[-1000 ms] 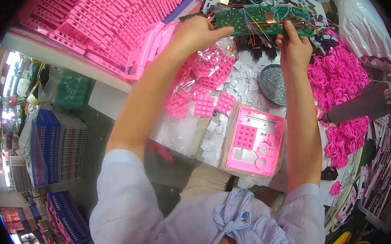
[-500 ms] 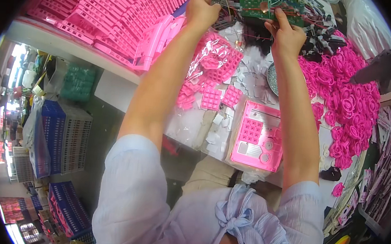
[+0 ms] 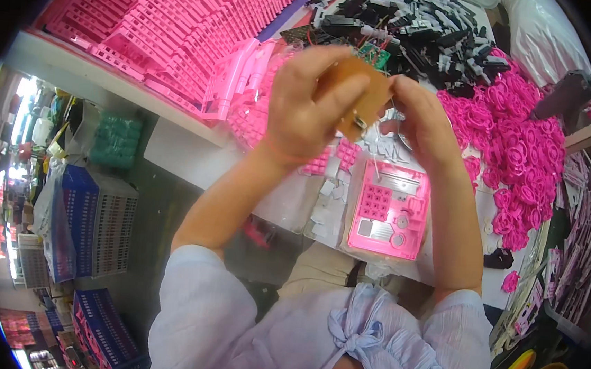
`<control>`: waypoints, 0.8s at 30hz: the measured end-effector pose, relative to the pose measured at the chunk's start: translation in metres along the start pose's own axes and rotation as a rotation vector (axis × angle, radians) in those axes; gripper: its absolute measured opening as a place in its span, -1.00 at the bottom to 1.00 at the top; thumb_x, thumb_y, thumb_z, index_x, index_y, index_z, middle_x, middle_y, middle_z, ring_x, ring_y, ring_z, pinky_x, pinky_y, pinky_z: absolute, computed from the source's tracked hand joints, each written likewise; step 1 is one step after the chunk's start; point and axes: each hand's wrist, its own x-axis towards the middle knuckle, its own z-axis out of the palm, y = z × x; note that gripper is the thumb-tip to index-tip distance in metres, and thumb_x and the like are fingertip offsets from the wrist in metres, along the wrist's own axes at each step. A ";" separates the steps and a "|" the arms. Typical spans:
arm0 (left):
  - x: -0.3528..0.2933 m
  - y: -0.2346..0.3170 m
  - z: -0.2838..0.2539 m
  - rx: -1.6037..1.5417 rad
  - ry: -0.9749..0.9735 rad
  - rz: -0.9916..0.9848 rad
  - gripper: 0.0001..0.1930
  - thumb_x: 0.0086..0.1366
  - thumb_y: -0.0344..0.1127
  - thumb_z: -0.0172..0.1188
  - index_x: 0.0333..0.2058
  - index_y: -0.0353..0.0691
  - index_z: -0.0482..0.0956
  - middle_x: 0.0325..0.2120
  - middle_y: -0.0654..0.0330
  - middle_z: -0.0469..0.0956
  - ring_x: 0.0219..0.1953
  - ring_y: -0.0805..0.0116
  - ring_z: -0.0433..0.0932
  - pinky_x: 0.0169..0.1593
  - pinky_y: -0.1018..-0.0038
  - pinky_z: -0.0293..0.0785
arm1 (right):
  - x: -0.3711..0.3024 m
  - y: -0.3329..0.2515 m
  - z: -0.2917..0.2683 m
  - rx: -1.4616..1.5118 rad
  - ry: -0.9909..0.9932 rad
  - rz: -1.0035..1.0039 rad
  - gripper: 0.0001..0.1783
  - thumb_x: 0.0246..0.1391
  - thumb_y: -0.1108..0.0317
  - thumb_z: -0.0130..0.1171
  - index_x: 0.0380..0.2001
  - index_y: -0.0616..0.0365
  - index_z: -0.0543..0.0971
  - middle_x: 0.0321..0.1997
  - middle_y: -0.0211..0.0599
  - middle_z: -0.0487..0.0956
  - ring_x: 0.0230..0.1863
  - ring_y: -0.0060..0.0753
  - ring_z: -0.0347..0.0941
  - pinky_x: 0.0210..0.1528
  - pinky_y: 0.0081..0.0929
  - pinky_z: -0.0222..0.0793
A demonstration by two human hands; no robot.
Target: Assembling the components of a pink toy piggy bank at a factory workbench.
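Your left hand (image 3: 305, 109) pinches the brown board (image 3: 372, 97), upper centre of the frame! Your right hand (image 3: 425, 125) curls its fingers at the board's right edge, grip unclear; below sits the pink case (image 3: 392, 209).

White tabletop (image 3: 277, 200) is pretty bright, but the floor (image 3: 156, 229) on the left is way dimmer and the far-left edge blows out to white. The left hand (image 3: 301, 109) looks kinda smeary, the white plastic bag (image 3: 546, 41) catches shiny glare, and the fisheye bends straight edges near its black rim.
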 end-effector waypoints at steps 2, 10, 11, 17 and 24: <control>-0.008 0.023 -0.002 0.016 -0.080 0.027 -0.48 -0.06 -0.57 0.32 -0.03 -0.10 0.64 0.05 0.04 0.48 0.06 -0.02 0.48 0.13 0.19 0.42 | -0.015 0.006 -0.012 0.098 -0.034 -0.032 -0.74 0.27 0.23 0.18 -0.26 0.26 0.58 -0.28 -0.32 0.60 -0.32 -0.51 0.49 -0.39 -0.55 0.41; -0.056 0.035 -0.048 -0.460 0.315 -0.614 -0.69 0.18 -0.50 0.28 -0.07 -0.32 0.60 0.04 0.00 0.48 0.08 0.12 0.48 0.21 0.23 0.35 | -0.064 0.021 -0.065 0.028 -0.288 -0.429 -0.79 0.28 0.36 0.18 -0.36 0.31 0.53 -0.14 -0.03 0.64 -0.46 -0.50 0.50 -0.45 -0.52 0.43; -0.054 0.038 -0.047 -0.558 0.152 -0.663 -0.71 0.20 -0.48 0.26 -0.07 -0.33 0.59 0.04 0.00 0.50 0.09 0.16 0.47 0.22 0.25 0.35 | -0.066 0.020 -0.071 -0.021 -0.303 -0.403 -0.80 0.28 0.37 0.18 -0.36 0.30 0.54 -0.13 -0.03 0.64 -0.46 -0.51 0.51 -0.45 -0.53 0.43; -0.039 0.071 -0.032 -1.097 -0.554 -0.986 -0.73 0.37 -0.40 0.18 0.00 -0.35 0.59 -0.02 0.12 0.61 0.02 0.29 0.57 0.20 0.35 0.41 | -0.055 0.011 -0.050 -0.224 -0.376 -0.186 -0.79 0.30 0.34 0.14 -0.35 0.26 0.58 -0.17 -0.10 0.67 -0.49 -0.58 0.50 -0.52 -0.63 0.35; -0.086 0.056 -0.016 -1.827 -0.152 -1.489 -0.66 0.45 -0.24 0.15 0.12 -0.23 0.49 -0.09 0.09 0.63 -0.32 0.43 0.54 -0.24 0.42 0.50 | -0.078 0.016 -0.061 -0.100 -0.193 0.098 -0.75 0.30 0.27 0.18 -0.19 0.29 0.60 -0.19 -0.19 0.70 -0.44 -0.64 0.57 -0.57 -0.73 0.30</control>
